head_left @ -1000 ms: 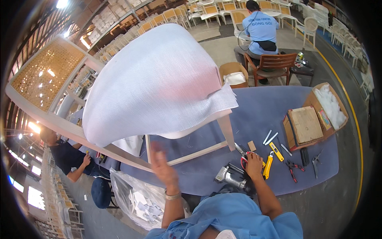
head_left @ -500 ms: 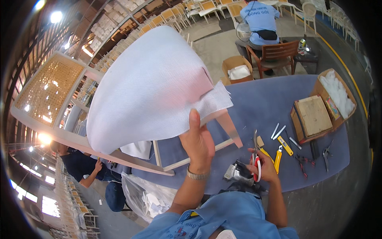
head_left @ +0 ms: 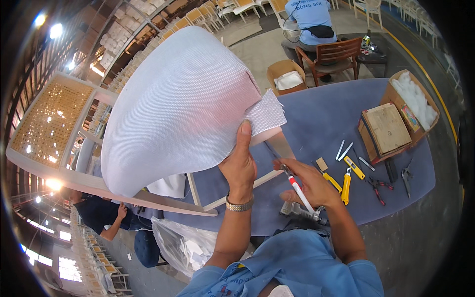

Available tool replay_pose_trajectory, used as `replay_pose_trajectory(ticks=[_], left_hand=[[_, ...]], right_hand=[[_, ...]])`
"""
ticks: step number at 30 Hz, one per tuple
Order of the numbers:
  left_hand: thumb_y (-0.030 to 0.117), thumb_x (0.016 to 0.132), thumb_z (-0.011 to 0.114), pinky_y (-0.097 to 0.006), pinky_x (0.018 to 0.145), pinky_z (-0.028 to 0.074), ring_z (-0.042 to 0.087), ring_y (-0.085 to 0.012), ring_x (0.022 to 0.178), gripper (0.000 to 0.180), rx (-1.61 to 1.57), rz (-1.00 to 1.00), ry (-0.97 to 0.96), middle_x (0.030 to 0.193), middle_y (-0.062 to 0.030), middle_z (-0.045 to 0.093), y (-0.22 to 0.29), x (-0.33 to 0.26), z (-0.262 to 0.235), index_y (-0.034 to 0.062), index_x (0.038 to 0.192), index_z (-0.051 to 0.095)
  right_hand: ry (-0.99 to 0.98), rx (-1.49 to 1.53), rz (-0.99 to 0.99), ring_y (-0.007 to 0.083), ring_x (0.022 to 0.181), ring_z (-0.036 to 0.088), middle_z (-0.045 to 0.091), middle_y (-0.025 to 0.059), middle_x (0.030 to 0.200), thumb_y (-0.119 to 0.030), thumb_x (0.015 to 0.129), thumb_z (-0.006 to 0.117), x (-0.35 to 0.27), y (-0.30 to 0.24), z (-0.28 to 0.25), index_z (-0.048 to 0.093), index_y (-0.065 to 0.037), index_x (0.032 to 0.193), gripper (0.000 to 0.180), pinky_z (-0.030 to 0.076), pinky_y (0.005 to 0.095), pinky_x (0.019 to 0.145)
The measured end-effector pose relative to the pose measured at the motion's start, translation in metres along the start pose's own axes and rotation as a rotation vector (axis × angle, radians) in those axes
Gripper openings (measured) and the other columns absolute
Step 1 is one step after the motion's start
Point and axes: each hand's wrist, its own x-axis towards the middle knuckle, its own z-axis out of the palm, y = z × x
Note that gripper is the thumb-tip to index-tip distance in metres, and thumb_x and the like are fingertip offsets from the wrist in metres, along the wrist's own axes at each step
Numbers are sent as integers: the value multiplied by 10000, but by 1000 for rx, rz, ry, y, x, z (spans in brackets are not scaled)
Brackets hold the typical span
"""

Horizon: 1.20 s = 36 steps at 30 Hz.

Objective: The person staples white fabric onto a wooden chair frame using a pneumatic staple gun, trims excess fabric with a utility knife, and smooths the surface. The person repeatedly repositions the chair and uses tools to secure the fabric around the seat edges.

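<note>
A pale wooden chair with a cane back (head_left: 52, 121) rests tilted on a grey-blue covered table (head_left: 326, 116). White woven fabric (head_left: 173, 109) covers its seat, and a frayed loose flap (head_left: 268, 113) sticks out at the seat's right corner. My left hand (head_left: 240, 168) is closed on the chair seat, its thumb pressing the fabric below that flap and its fingers hidden beneath the edge. Scissors with red and white handles (head_left: 300, 194) are in my right hand (head_left: 316, 184), pointing toward the chair leg just below the flap. Their blades are blurred and hard to make out.
Yellow utility knives (head_left: 346, 186), red-handled pliers (head_left: 380, 190) and a metal tool (head_left: 297, 210) lie on the table. Cartons (head_left: 387, 129) stand at its right end. A plastic bag (head_left: 180, 245) hangs near my left arm. Two other people work nearby.
My right hand has risen leftward with the scissors, from beside the metal tool to near the loose flap. My left hand keeps its hold; the view has shifted slightly.
</note>
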Motion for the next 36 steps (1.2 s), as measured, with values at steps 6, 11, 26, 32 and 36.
replay_pose_trajectory(ticks=[6, 11, 26, 32, 36], left_hand=[[76, 915, 795, -328, 1006, 484, 623, -188, 1104, 369, 73, -3, -40, 1224, -126, 659, 2, 3, -6, -59, 1222, 643], [169, 937, 790, -332, 977, 486, 621, -193, 1092, 396, 230, 21, -71, 1207, -122, 668, 1, 5, -15, -65, 1222, 647], [160, 959, 762, -334, 966, 495, 637, -194, 1066, 335, 233, 103, -115, 1186, -129, 683, 1, 6, -16, -49, 1205, 673], [170, 952, 771, -340, 959, 501, 652, -197, 1056, 333, 259, 100, -100, 1173, -132, 697, 0, 8, -17, -55, 1182, 684], [178, 943, 784, -342, 954, 505, 657, -198, 1043, 351, 276, 130, -93, 1169, -135, 704, -3, 9, -19, -57, 1185, 689]], right_hand=[[-16, -41, -15, 345, 1237, 639, 639, 204, 1334, -521, 808, 829, 23, -12, -2, 513, 17, 1424, 877, 495, 430, 1035], [17, -51, -33, 334, 1177, 672, 653, 213, 1286, -550, 824, 808, 36, -19, 0, 536, 23, 1397, 855, 525, 426, 981], [201, -11, -91, 282, 754, 597, 655, 134, 927, -290, 795, 884, 42, -26, 8, 645, -10, 1128, 496, 509, 349, 713], [248, -29, -194, 133, 681, 532, 631, 85, 878, -315, 794, 900, 50, -16, 11, 672, 21, 1148, 539, 462, 276, 631], [280, -45, -175, 134, 674, 532, 622, 84, 823, -310, 778, 909, 51, -12, 15, 689, 20, 1099, 510, 458, 279, 621]])
